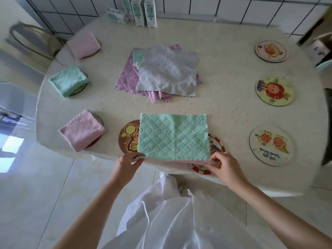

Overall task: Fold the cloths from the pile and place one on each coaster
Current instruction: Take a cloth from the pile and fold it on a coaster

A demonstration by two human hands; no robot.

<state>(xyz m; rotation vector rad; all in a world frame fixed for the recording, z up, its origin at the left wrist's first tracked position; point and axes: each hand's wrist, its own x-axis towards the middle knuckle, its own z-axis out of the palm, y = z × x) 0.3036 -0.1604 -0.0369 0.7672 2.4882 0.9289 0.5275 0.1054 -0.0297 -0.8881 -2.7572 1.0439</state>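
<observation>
A green quilted cloth (173,137) with a pink underside lies flat at the table's near edge, over two coasters (128,136) (216,144). My left hand (128,162) pinches its near left corner and my right hand (225,168) pinches its near right corner. The pile (161,72) of unfolded cloths, grey on top of green and purple, sits at the table's middle. Folded cloths rest on three coasters at the left: pink (82,130), green (69,80), pink (83,44). Three bare coasters (271,145) (274,90) (270,50) line the right side.
The round pale table (224,69) has milk cartons (143,10) at its far edge against a tiled wall. A chair (30,36) stands at the far left. My white garment (170,212) hangs below the near edge over a tiled floor.
</observation>
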